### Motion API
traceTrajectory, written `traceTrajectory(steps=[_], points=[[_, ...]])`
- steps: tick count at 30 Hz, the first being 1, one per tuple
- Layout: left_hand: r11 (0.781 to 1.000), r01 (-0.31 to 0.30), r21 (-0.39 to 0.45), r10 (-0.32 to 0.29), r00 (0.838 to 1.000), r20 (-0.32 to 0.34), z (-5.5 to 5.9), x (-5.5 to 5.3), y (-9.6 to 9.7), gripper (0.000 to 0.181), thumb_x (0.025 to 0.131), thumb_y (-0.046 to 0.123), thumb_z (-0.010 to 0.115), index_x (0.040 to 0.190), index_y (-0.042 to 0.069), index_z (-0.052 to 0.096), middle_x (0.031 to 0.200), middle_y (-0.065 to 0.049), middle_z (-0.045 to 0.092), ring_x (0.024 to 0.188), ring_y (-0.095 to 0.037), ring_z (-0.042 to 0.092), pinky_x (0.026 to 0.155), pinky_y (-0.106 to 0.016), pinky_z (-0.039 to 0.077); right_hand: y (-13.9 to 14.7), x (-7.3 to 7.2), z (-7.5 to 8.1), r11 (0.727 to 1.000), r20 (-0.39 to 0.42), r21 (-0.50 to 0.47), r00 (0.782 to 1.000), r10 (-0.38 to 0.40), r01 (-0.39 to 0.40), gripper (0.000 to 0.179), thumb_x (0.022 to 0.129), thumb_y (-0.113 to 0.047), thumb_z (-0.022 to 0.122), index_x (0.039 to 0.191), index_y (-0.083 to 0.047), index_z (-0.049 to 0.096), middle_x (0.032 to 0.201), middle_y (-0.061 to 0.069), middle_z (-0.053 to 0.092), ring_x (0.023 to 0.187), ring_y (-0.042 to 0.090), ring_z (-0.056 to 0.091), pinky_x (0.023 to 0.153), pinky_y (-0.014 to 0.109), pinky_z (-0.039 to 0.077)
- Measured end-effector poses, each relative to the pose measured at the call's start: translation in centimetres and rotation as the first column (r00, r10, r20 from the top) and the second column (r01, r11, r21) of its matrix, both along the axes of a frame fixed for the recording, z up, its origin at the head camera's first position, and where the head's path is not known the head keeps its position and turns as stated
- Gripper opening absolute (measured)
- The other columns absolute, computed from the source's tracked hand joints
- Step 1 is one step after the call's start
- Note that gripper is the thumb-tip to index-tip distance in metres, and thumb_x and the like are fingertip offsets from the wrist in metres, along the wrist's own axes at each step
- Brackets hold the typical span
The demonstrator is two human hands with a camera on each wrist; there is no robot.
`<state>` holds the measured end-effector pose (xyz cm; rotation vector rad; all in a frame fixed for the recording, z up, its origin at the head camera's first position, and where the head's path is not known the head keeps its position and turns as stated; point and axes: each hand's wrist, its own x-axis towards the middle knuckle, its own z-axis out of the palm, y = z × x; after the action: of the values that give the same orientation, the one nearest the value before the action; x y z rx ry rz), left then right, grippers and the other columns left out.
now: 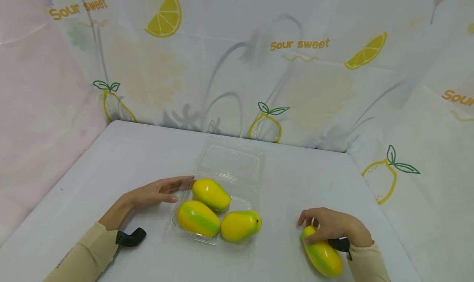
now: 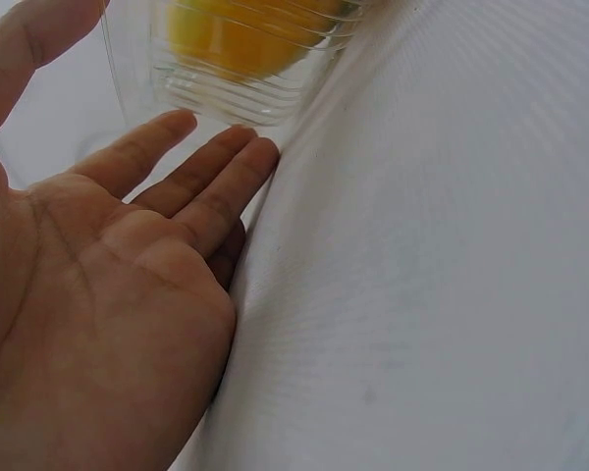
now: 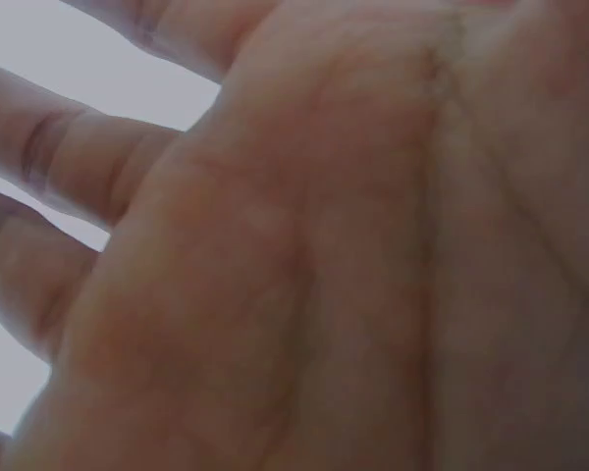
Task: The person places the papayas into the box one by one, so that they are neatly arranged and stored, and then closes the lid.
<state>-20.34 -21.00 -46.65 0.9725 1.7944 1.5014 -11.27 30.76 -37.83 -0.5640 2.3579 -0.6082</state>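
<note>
A clear plastic clamshell box [image 1: 244,199] lies with its lid [image 1: 229,160] folded back. Inside are three glossy yellow-green mangoes: one at the back [image 1: 211,194], one at front left [image 1: 198,218] and one at front right [image 1: 240,226]. My left hand [image 1: 155,194] is beside the box's left side, fingers extended and fingertips right at its ribbed wall [image 2: 245,103]. Over at the right, another mango [image 1: 326,259] lies on the table under my right hand [image 1: 331,224]. The right thumb overlaps the mango's upper end, with the fingers spread loosely beyond it.
The white table [image 1: 140,158] meets a fabric backdrop [image 1: 229,68] printed with lemons and lettering behind and on the sides. A black strap piece [image 1: 131,237] sticks out at the left sleeve. Bare tabletop separates the box from the right-hand mango.
</note>
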Motion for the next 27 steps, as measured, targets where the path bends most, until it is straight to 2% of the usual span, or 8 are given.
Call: traceTrajectory(steps=[14,18,22,27], points=[[1.0,-0.005,-0.002,0.005,1.0,0.0,-0.05,0.06,0.01,0.063,0.098,0.006,0.051,0.155,0.005,0.024,0.162,-0.023,0.015,0.138,0.012,0.029,0.106,-0.006,0.024,-0.05,-0.34,-0.25,0.995,-0.024,-0.077,0.998,0.055,-0.056,0.034,0.085,-0.031,0.075,0.113,-0.015,0.064,0.101,-0.005,0.062,0.088,0.006,0.054,0.075,0.028,0.048],[1.0,-0.007,0.001,0.007,1.0,0.007,-0.13,0.02,-0.02,0.063,0.098,0.005,0.051,0.155,0.005,0.024,0.162,-0.022,0.015,0.138,0.012,0.029,0.106,-0.006,0.025,-0.04,-0.57,-0.19,0.988,-0.102,-0.131,0.993,0.065,-0.079,0.034,0.088,-0.033,0.072,0.114,-0.012,0.065,0.107,0.0,0.064,0.094,0.005,0.055,0.074,0.027,0.051],[1.0,-0.003,0.004,0.003,1.0,0.003,-0.07,-0.01,0.01,0.063,0.098,0.005,0.051,0.155,0.005,0.024,0.162,-0.022,0.015,0.139,0.011,0.029,0.107,-0.006,0.025,-0.06,-0.78,-0.44,0.978,-0.197,-0.181,0.978,0.066,-0.102,0.031,0.092,-0.032,0.068,0.114,-0.01,0.066,0.11,0.0,0.064,0.096,0.005,0.055,0.074,0.026,0.053],[1.0,-0.011,-0.009,0.011,1.0,-0.011,0.09,0.03,0.08,0.063,0.098,0.006,0.052,0.155,0.005,0.025,0.162,-0.022,0.016,0.138,0.012,0.029,0.106,-0.006,0.024,-0.27,-0.91,-0.71,0.972,-0.217,-0.21,0.975,0.055,-0.102,0.033,0.094,-0.031,0.066,0.117,-0.008,0.065,0.113,0.002,0.065,0.099,0.007,0.057,0.077,0.028,0.055]])
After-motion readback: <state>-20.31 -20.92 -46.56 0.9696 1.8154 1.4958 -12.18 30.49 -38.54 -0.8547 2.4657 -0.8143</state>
